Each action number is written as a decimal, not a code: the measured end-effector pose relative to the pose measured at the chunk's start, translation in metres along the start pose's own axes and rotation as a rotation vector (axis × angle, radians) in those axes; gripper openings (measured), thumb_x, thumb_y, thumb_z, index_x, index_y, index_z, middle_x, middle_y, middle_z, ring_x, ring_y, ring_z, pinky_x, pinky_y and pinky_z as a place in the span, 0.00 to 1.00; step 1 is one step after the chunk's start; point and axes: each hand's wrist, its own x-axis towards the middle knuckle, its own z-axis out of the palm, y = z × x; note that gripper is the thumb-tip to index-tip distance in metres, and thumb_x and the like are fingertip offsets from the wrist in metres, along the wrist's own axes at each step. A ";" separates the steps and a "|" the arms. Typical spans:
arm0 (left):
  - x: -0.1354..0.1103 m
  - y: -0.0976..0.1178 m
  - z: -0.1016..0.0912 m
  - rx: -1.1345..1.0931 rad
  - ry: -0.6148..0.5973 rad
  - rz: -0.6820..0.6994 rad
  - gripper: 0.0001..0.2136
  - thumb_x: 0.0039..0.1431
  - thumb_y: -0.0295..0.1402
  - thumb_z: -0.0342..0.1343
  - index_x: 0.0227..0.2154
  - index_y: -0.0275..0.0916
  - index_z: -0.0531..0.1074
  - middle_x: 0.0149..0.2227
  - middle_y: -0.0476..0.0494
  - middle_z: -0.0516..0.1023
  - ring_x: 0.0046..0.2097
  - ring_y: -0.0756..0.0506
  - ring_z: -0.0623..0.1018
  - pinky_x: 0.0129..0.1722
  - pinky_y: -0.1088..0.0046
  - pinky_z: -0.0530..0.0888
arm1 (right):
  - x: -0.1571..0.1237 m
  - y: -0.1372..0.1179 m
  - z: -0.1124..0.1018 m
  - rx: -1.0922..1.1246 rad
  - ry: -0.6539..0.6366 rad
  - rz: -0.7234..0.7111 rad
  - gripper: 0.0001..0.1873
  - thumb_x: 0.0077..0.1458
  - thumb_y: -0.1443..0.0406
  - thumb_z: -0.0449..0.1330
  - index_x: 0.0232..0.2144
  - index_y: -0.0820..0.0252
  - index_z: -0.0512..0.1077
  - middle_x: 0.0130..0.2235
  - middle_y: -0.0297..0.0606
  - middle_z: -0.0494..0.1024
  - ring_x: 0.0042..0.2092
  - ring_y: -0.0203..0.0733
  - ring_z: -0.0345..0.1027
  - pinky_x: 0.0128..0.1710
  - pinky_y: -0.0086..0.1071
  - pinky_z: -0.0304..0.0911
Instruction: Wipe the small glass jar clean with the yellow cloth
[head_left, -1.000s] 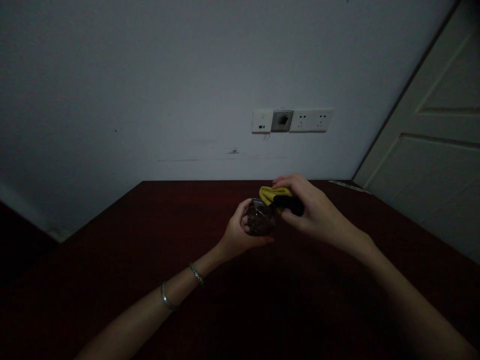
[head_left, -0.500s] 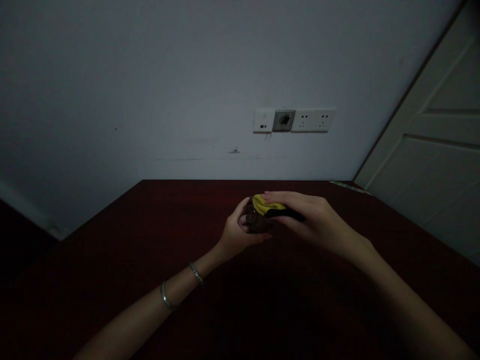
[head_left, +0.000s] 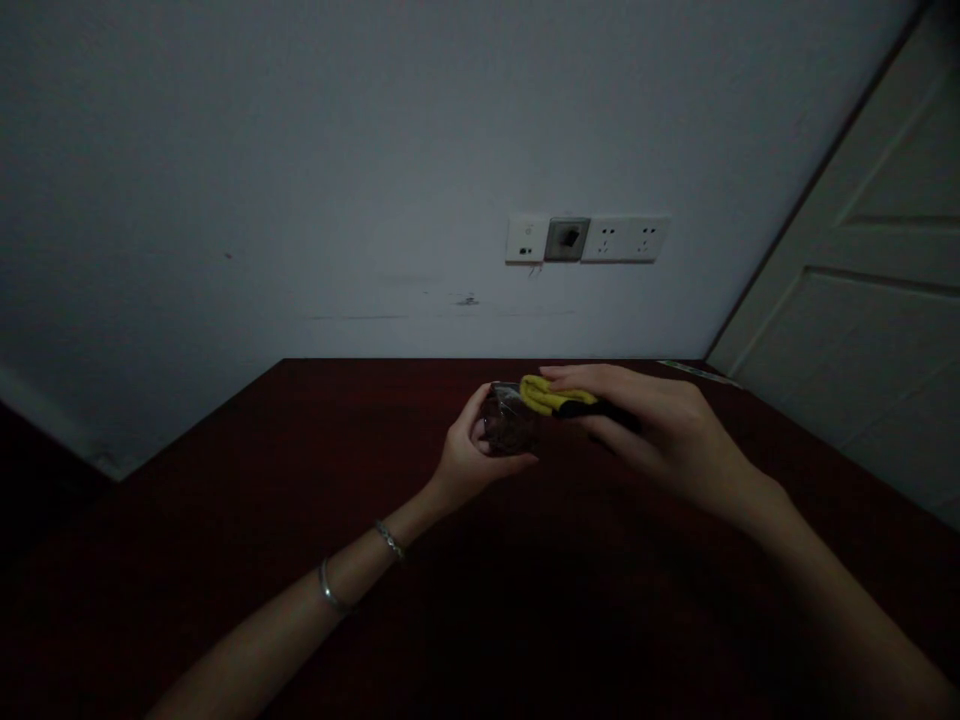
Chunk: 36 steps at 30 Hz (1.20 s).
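My left hand (head_left: pixel 461 458) is wrapped around a clear glass (head_left: pixel 511 428), its fingers on the far left side and the thumb along the near side. The glass is held up over the dark red table, and in the dim light its outline is hard to make out. A folded cloth (head_left: pixel 553 396), yellow with a black part, is pinched in my right hand (head_left: pixel 664 420). The cloth's left end is at the upper right of the glass; I cannot tell whether they touch. Two silver bracelets (head_left: pixel 328 588) circle my left wrist and forearm.
The dark red table (head_left: pixel 300 440) runs back to a pale wall (head_left: pixel 337 180). Wall sockets and switches (head_left: pixel 624 240) are mounted above its far edge. A panelled door (head_left: pixel 892 280) stands on the right. A thin flat strip (head_left: pixel 701 373) lies at the back right edge.
The cloth in my right hand has moved right and slightly up, uncovering the top of the glass. My left hand with the glass has shifted slightly left and up.
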 end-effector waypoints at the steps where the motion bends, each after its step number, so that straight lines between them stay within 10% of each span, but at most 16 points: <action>1: -0.001 0.000 0.001 0.007 -0.012 0.000 0.50 0.30 0.29 0.72 0.60 0.38 0.54 0.52 0.33 0.71 0.51 0.36 0.74 0.48 0.56 0.75 | 0.000 0.003 0.001 -0.016 0.018 -0.005 0.22 0.59 0.68 0.54 0.55 0.50 0.66 0.55 0.38 0.72 0.54 0.49 0.68 0.53 0.49 0.67; 25: 0.005 -0.012 -0.006 0.055 -0.033 0.056 0.49 0.30 0.33 0.72 0.59 0.35 0.55 0.50 0.31 0.73 0.48 0.35 0.77 0.45 0.59 0.77 | 0.006 -0.012 0.003 0.156 -0.273 -0.045 0.21 0.56 0.75 0.55 0.50 0.54 0.70 0.49 0.36 0.77 0.50 0.40 0.71 0.51 0.34 0.67; 36: -0.003 -0.002 0.001 0.056 -0.063 0.040 0.47 0.30 0.28 0.72 0.58 0.36 0.57 0.52 0.32 0.71 0.50 0.35 0.76 0.47 0.57 0.77 | 0.004 0.010 0.006 0.005 -0.037 -0.012 0.17 0.60 0.70 0.54 0.51 0.61 0.69 0.49 0.42 0.76 0.50 0.41 0.70 0.51 0.36 0.67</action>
